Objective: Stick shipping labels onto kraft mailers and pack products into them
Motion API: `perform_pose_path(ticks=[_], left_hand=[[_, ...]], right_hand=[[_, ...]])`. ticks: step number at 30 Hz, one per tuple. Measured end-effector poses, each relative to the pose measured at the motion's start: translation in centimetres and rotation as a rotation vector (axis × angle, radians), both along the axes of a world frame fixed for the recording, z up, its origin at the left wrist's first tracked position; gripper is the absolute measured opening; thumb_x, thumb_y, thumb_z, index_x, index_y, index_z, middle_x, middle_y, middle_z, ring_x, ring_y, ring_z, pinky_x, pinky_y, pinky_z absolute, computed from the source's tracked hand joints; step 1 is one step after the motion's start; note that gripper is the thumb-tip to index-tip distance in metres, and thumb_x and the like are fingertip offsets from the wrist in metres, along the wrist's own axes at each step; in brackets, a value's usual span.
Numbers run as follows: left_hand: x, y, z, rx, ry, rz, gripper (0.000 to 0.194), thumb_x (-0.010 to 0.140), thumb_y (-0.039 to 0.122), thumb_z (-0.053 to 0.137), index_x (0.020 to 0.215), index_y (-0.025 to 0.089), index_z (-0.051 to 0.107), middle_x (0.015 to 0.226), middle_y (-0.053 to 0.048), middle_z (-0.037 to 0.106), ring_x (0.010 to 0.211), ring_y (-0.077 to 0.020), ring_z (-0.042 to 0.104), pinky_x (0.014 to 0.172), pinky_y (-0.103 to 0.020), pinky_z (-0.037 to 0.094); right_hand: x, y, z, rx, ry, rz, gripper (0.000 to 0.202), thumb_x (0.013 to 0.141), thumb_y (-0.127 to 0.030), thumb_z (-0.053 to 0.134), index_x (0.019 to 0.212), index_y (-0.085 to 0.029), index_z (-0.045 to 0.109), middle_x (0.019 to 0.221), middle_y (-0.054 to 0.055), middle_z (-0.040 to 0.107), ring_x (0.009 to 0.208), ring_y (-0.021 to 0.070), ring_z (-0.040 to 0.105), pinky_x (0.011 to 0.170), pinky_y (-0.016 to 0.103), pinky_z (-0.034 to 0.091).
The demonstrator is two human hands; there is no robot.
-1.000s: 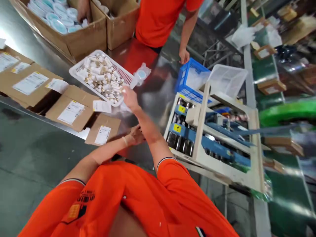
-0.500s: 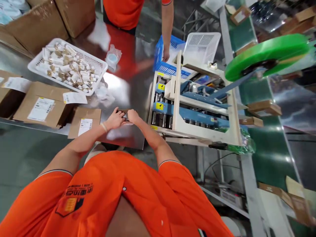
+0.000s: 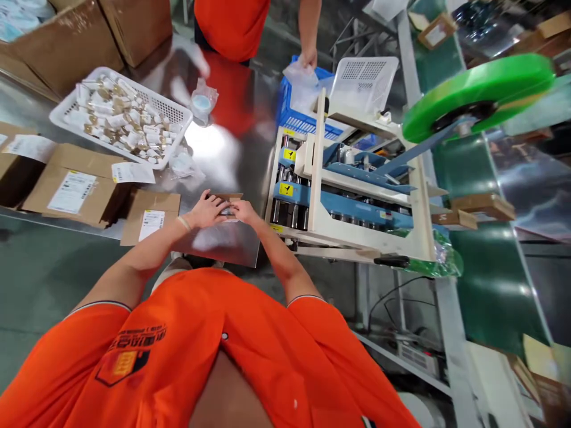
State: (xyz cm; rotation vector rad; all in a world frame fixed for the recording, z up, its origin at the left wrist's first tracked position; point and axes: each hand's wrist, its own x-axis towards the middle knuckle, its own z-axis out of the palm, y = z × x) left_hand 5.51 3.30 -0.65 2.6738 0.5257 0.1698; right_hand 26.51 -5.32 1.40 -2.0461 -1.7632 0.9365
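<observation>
At the near edge of the metal table, a small cardboard box (image 3: 229,196) stands between my two hands, its brown flap raised at the back. My left hand (image 3: 207,211) grips its left side, fingers bent over the top. On the right side, my right hand (image 3: 244,211) holds the box with its fingers reaching inward. Something greyish shows inside, too small and covered to name. Left of my left hand lies a flat-looking carton with a white label (image 3: 151,224). A clear plastic bag (image 3: 181,163) rests behind my hands.
A white basket (image 3: 176,142) holds many small white-capped bottles. Open labelled cartons (image 3: 71,190) line the left edge. At right stands a roller taping machine (image 3: 348,208) with a green tape roll (image 3: 477,98), beside a green conveyor (image 3: 484,267). A co-worker's hand (image 3: 308,57) is over a blue crate (image 3: 285,107).
The fingers of my right hand have shifted and stretched inward over the box, and its back flap shows more. The co-worker's hand has risen from the blue crate with a clear plastic bag.
</observation>
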Motion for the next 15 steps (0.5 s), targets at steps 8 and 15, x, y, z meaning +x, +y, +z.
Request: perform_pose_path(ticks=[8, 15], left_hand=[[-4.1, 2.2, -4.4, -0.688, -0.321, 0.436, 0.070, 0.099, 0.057, 0.071, 0.155, 0.016, 0.061, 0.139, -0.017, 0.075, 0.134, -0.0289, 0.066, 0.113, -0.044, 0.057], [-0.3, 2.2, -5.3, -0.815, -0.254, 0.417, 0.059, 0.105, 0.054, 0.076, 0.142, 0.008, 0.068, 0.112, -0.012, 0.084, 0.099, -0.0211, 0.074, 0.095, -0.042, 0.065]], right_hand=[[1.4, -3.5, 0.2, -0.009, -0.059, 0.167, 0.019, 0.100, -0.015, 0.068, 0.107, -0.018, 0.086, 0.132, 0.013, 0.074, 0.127, 0.0270, 0.066, 0.117, 0.040, 0.052], [0.6, -0.4, 0.5, -0.004, -0.234, 0.009, 0.046, 0.093, -0.014, 0.082, 0.139, -0.018, 0.075, 0.139, 0.016, 0.072, 0.126, 0.0315, 0.069, 0.110, 0.041, 0.058]])
